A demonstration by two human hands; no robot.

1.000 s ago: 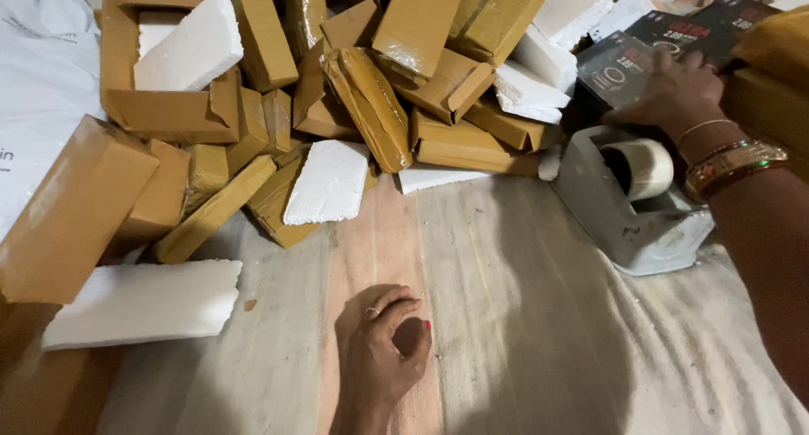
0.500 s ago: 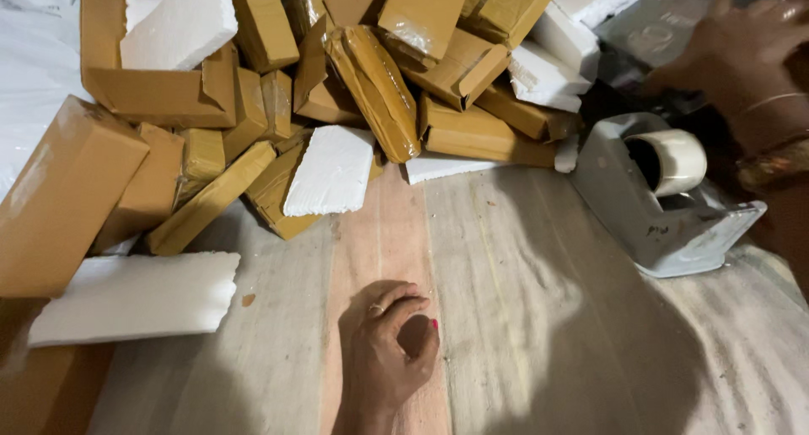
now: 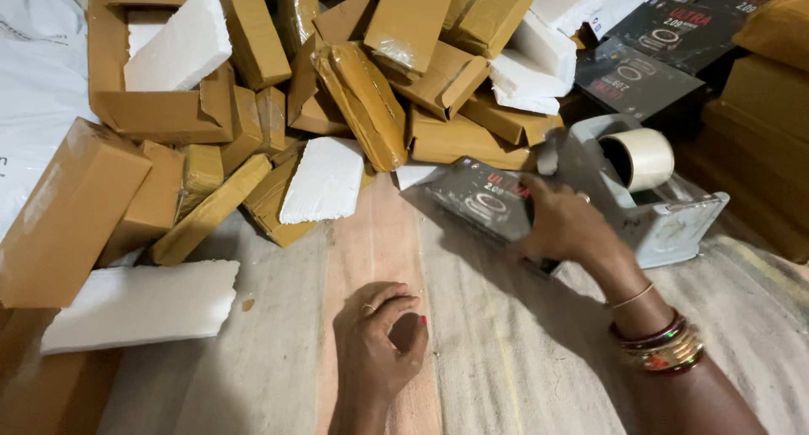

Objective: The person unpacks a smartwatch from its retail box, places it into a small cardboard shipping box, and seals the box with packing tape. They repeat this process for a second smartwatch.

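Note:
My right hand (image 3: 566, 226) grips a dark grey printed product box (image 3: 484, 201) by its right end, holding it low over the cloth-covered floor just left of a grey tape dispenser (image 3: 666, 208). Bangles circle that wrist. My left hand (image 3: 379, 342) rests on the cloth near the bottom centre, fingers curled loosely with nothing in them, a ring on one finger. A white foam slab (image 3: 324, 181) lies just beyond it.
A heap of brown cardboard boxes (image 3: 371, 98) and foam pieces fills the far side. A long foam slab (image 3: 139, 304) and a large brown box (image 3: 67, 212) lie at left. More dark product boxes (image 3: 640, 77) are stacked at upper right beside brown cartons (image 3: 763, 106).
My right hand came down from the stack at upper right with a dark product box and now holds it in front of the tape dispenser. The left hand stayed put.

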